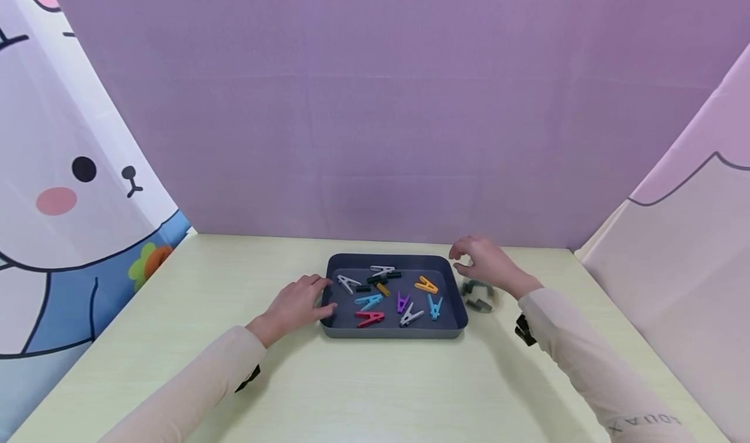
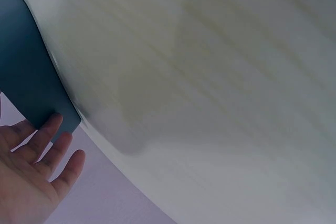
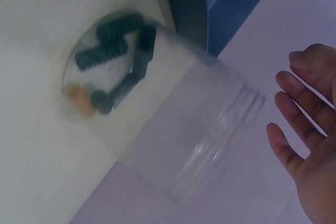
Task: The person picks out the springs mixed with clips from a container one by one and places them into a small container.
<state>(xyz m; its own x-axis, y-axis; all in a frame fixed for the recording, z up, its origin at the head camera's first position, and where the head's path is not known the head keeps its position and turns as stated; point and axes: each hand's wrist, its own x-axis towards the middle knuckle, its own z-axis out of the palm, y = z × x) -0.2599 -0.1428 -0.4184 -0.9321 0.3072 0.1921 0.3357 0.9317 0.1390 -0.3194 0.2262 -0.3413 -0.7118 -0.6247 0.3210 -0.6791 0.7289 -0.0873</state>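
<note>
Ribbed pieces (image 1: 363,288) in tray (image 1: 392,333) and in jar (image 3: 168,124) beside its right edge, mid-sort we judge; left hand (image 1: 295,303) spread at left edge, right hand (image 1: 491,264) empty, loosely curved; next wants a pinch.

Wear, head view: both arms in long sleeves of one pale beige, plain-surfaced cloth. Left sleeve (image 1: 196,381) ends in a simple cuff near the wrist; left hand (image 1: 297,305) bare. Right sleeve (image 1: 586,358) matches in colour and cut; right hand (image 1: 489,262) bare. Right forearm carries a line of dark lettering (image 1: 644,421), well apart from the cuff; too small to read reliably. Black piece (image 1: 249,379) shows at the left cuff's edge, narrow and angular; a chunkier black block (image 1: 525,330) sits at the right cuff, details indistinct
</note>
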